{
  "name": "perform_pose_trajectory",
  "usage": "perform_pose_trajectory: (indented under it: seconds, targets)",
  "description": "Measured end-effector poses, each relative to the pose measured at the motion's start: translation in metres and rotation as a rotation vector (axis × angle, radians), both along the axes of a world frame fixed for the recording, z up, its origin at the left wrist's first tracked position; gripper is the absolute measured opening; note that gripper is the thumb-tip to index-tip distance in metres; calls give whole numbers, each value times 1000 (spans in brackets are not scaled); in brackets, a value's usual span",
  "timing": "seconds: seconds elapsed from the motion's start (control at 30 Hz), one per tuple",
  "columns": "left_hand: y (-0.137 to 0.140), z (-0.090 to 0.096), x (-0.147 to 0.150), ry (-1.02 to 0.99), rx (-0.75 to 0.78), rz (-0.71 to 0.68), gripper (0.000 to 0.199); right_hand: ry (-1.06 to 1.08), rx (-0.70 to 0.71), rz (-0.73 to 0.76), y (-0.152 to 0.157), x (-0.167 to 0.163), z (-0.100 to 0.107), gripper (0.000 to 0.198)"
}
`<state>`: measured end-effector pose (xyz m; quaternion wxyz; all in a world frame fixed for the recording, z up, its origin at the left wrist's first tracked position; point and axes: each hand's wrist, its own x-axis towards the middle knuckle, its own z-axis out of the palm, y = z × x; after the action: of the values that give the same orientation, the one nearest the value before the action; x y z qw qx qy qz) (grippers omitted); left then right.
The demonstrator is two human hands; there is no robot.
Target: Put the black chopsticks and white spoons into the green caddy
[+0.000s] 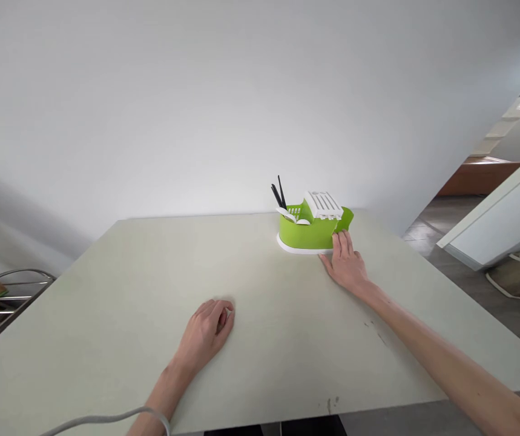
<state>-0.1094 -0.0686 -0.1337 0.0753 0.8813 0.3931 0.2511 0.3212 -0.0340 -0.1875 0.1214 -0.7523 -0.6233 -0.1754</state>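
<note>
A green utensil holder (307, 235) on a white base stands at the far side of the table, right of the middle. Black chopsticks (279, 195) and white spoons (287, 214) poke out of its left end, and a white slotted rack (323, 204) tops its right half. My right hand (347, 261) is on the holder's front right end, fingertips at the notch in the green wall and thumb low by the base. My left hand (207, 327) rests on the tabletop nearer to me, loosely curled, with nothing visible in it, apart from the holder.
The pale table (160, 260) backs against a white wall (196, 109). A metal wire rack (12, 297) stands off its left edge. A grey cable (100, 419) crosses my left forearm. A white panel (505, 212) lies beyond the right edge.
</note>
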Motion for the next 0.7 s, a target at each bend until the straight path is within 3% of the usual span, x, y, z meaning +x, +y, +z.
perform_pose_trajectory:
  seconds: [0.7]
  targets:
    - [5, -9, -6, 9, -6, -9, 20, -21, -8, 2, -6, -2, 6, 73]
